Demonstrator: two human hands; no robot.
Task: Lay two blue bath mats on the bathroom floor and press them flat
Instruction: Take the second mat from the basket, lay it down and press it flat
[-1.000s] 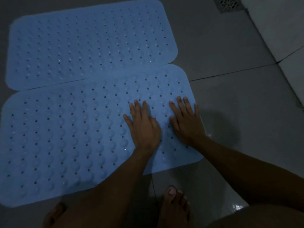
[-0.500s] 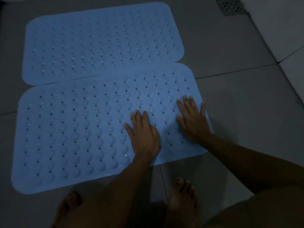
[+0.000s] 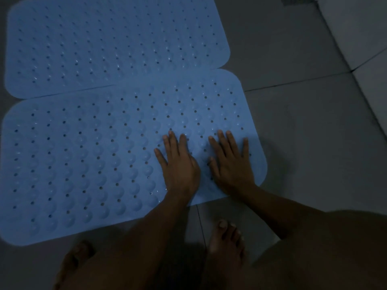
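Two blue perforated bath mats lie side by side on the grey tiled floor. The far mat (image 3: 109,45) lies flat at the top. The near mat (image 3: 83,160) slightly overlaps its lower edge. My left hand (image 3: 180,164) presses flat on the near mat, fingers straight. My right hand (image 3: 232,162) presses flat beside it, close to the mat's right end. Both palms are down and hold nothing.
Grey floor tiles (image 3: 314,132) surround the mats. A floor drain (image 3: 293,0) sits at the top right beside a lighter wall or step (image 3: 360,28). My bare feet (image 3: 226,243) stand on the tiles just in front of the near mat.
My right hand has slid a little back towards the left hand on the near mat. The camera has shifted, so the mats appear further left and closer.
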